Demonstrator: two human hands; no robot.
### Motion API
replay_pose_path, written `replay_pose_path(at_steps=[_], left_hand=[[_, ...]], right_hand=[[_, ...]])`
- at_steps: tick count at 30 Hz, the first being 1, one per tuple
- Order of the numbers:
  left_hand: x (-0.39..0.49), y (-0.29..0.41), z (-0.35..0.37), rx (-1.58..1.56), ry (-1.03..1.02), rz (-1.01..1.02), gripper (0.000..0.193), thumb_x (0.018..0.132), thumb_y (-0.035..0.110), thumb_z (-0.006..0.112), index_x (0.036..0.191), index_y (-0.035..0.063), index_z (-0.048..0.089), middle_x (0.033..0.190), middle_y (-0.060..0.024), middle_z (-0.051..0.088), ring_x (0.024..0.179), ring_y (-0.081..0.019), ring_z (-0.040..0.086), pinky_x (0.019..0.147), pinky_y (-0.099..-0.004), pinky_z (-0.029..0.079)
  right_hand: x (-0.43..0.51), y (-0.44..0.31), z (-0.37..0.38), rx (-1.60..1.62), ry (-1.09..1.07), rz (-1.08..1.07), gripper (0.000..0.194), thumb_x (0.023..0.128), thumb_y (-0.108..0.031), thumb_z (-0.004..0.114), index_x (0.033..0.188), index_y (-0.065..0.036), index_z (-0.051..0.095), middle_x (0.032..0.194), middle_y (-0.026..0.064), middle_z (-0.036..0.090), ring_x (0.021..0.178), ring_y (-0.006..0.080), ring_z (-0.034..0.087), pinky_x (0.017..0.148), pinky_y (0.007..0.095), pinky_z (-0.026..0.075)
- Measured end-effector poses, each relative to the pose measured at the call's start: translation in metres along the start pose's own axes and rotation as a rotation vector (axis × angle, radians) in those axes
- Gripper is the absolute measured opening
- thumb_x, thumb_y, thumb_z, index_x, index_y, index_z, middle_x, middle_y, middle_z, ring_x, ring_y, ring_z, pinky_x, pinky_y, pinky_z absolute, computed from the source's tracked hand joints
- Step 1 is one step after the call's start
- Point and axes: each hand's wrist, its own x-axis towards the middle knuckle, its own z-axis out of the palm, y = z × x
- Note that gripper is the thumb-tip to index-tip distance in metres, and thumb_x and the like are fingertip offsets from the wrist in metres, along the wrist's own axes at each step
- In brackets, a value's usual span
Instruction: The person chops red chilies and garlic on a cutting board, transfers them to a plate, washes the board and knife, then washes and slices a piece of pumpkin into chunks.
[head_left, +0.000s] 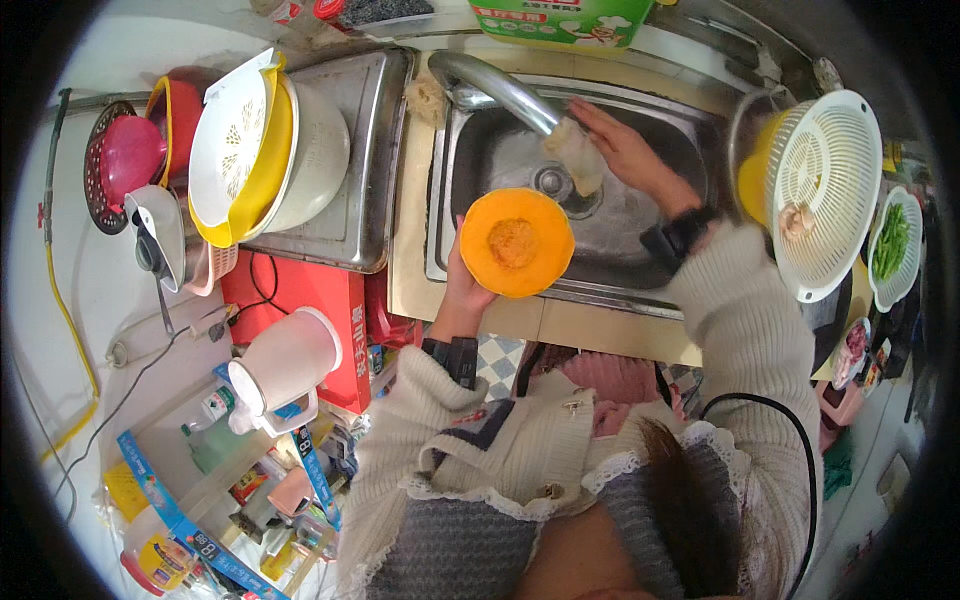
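My left hand (466, 279) holds a cut pumpkin half (551, 240) over the near left side of the steel sink (637, 255). The orange cut face is turned up, with a stringy hollow at its centre, and it hides most of my fingers. My right hand (626, 154) is stretched out over the sink, holding nothing, just right of the faucet (517, 97). Pale cloth-like material (576, 161) covers the spout's end. Whether my right hand touches the faucet cannot be told. Below the spout sits the drain (553, 180).
Nested colanders and a white pot (322, 135) stand on a metal surface at left. At right are a white strainer basket (825, 195) and a basket of chopped greens (892, 240). A green jug (562, 22) stands behind the sink. A pale pitcher (289, 367) rests lower left.
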Motion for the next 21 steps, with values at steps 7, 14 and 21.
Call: replay_pose_path(at_steps=[7, 14, 21], left_hand=[[0.021, -0.038, 0.009, 0.205, 0.041, -0.168, 0.062, 0.096, 0.053, 0.036, 0.135, 0.0054, 0.042, 0.137, -0.0142, 0.046, 0.127, -0.0295, 0.044, 0.107, -0.0466, 0.034], [0.011, -0.080, 0.056, 0.847, -0.034, -0.253, 0.056, 0.088, 0.021, 0.061, 0.136, 0.0038, 0.037, 0.131, -0.0121, 0.049, 0.122, -0.0264, 0.048, 0.104, -0.0407, 0.039], [0.003, -0.183, 0.103, 1.486, -0.300, 0.055, 0.066, 0.069, 0.005, 0.079, 0.124, 0.0010, 0.043, 0.119, -0.0097, 0.055, 0.113, -0.0213, 0.054, 0.096, -0.0360, 0.045]], right_hand=[[-0.131, -0.051, 0.038, 1.002, -0.071, 0.511, 0.066, 0.091, -0.045, 0.056, 0.139, -0.004, 0.037, 0.120, 0.0125, 0.055, 0.103, 0.0176, 0.056, 0.080, 0.0317, 0.050], [-0.204, -0.053, 0.017, 0.995, 0.167, 0.480, 0.059, 0.093, -0.034, 0.057, 0.137, -0.001, 0.037, 0.125, 0.0101, 0.053, 0.107, 0.0153, 0.053, 0.086, 0.0276, 0.047], [-0.370, -0.031, -0.066, -0.332, 0.963, 0.685, 0.057, 0.075, -0.026, 0.072, 0.119, 0.001, 0.048, 0.109, 0.0169, 0.049, 0.099, 0.0347, 0.053, 0.082, 0.0409, 0.048]])
